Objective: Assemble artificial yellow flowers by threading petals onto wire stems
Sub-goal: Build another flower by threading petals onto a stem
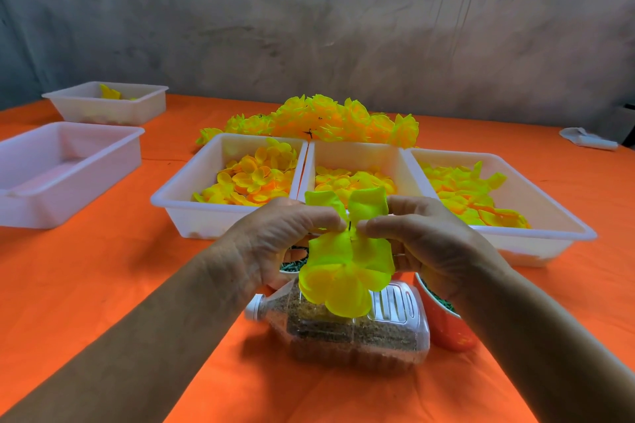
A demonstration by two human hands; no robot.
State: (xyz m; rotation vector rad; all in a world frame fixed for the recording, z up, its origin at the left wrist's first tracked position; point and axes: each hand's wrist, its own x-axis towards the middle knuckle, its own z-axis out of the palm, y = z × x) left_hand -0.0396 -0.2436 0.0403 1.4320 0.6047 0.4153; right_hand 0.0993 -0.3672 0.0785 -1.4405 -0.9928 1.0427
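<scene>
Red cup (pixel 443 326) half behind right forearm.

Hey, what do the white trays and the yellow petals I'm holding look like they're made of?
The trays look like moulded plastic: milky, slightly see-through walls with smooth rounded rims. The petals look like thin synthetic fabric, matte and softly creased, though thin plastic film can't be ruled out.

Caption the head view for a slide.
Both hands pinch yellow petals on a wire stem before three petal trays.
</scene>
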